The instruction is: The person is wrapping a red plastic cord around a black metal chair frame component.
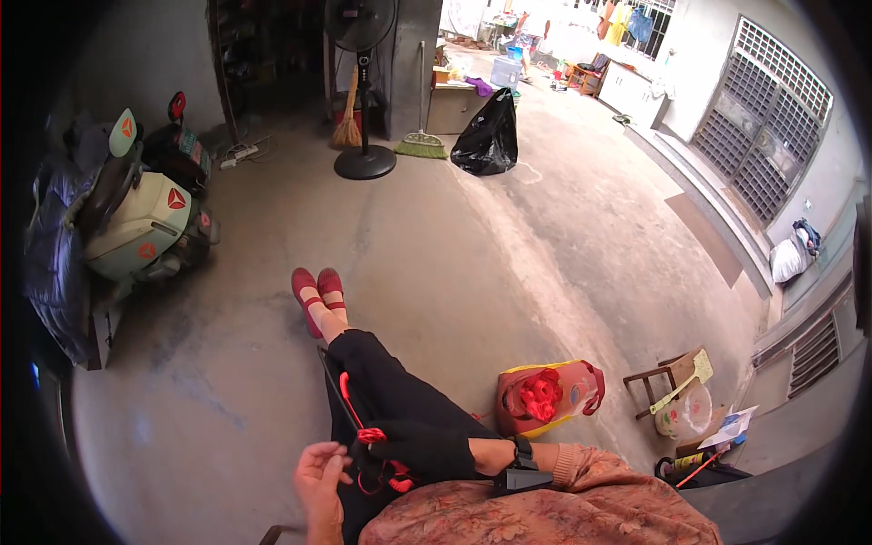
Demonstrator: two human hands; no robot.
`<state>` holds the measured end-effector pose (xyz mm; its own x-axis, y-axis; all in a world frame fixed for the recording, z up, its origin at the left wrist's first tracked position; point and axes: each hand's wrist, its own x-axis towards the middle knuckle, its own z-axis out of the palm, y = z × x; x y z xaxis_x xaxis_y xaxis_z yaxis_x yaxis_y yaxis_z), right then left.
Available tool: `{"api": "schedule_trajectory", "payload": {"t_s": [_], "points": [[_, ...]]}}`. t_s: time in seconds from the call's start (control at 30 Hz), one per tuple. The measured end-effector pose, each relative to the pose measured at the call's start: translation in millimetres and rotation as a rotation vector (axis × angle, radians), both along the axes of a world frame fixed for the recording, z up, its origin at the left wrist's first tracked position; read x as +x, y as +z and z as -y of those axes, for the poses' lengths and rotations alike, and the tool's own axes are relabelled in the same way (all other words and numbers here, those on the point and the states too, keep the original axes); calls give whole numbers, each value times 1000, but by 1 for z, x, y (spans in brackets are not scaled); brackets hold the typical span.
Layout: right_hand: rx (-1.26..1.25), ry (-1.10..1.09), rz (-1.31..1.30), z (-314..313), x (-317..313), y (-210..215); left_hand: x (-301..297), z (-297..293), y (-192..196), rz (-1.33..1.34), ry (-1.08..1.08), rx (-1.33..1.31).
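Floor [245, 272] was grey and stained, with pale strip [513, 245] running across. Grey wall [154, 64] stood at back left, next to dark doorway [272, 64]. Fan [365, 163] on round base stood before doorway; pillar [411, 82] was just beside. Two brooms [421, 145] stood near fan. Scooter [136, 227] was parked at left, in shade. Strong daylight came over floor at upper right. There, white wall [704, 45] had grille door [763, 118], with step [677, 159] below. Clothes [640, 25] hung before barred window [661, 41].
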<state>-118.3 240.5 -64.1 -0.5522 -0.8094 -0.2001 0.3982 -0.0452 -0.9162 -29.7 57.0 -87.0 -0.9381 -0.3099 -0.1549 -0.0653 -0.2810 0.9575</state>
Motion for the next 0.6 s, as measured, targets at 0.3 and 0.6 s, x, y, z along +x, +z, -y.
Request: {"api": "schedule_trajectory", "payload": {"t_s": [0.3, 0.6], "points": [[-64, -314, -331, -19, -22, 51, 19, 10, 34, 167, -803, 134], [-263, -739, 396, -49, -66, -2, 34, 4, 39, 356, -424, 160]]}}
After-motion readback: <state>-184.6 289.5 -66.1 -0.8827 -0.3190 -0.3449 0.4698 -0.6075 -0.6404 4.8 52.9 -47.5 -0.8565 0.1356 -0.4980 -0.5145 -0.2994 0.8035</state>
